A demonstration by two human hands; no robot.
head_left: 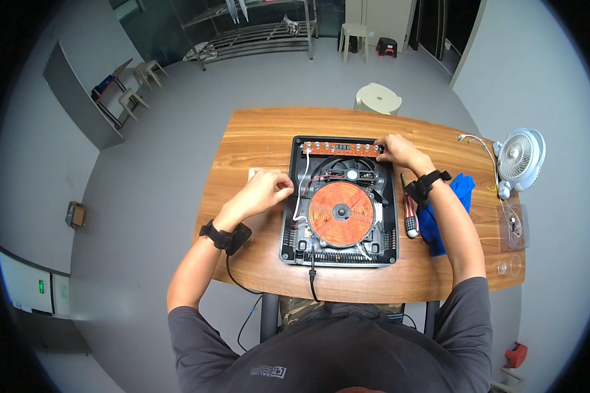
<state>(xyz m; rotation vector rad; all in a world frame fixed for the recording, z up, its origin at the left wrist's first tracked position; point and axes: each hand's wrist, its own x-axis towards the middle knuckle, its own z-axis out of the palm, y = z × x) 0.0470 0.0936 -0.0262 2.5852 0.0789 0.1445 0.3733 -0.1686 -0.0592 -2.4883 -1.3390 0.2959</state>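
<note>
An opened induction cooker (391, 252) lies on the table, its black lower shell showing a round copper coil (328, 216). Behind the coil is a black cooling fan (352, 175). Along the far edge runs an orange-brown control board (334, 150) with several buttons and a small display. My right hand (400, 152) has its fingers closed at the board's right end. At the shell's left edge, beside a white cable (301, 190), my left hand (269, 190) is closed with fingertips together; whatever it may hold is too small to make out.
Right of the cooker lie a screwdriver (411, 219) and a blue cloth (464, 192). Farther right are a small white fan (519, 156) and a clear plastic tray (512, 229). A black power cord (313, 275) hangs over the near edge. A stool (377, 98) stands beyond the table (262, 131).
</note>
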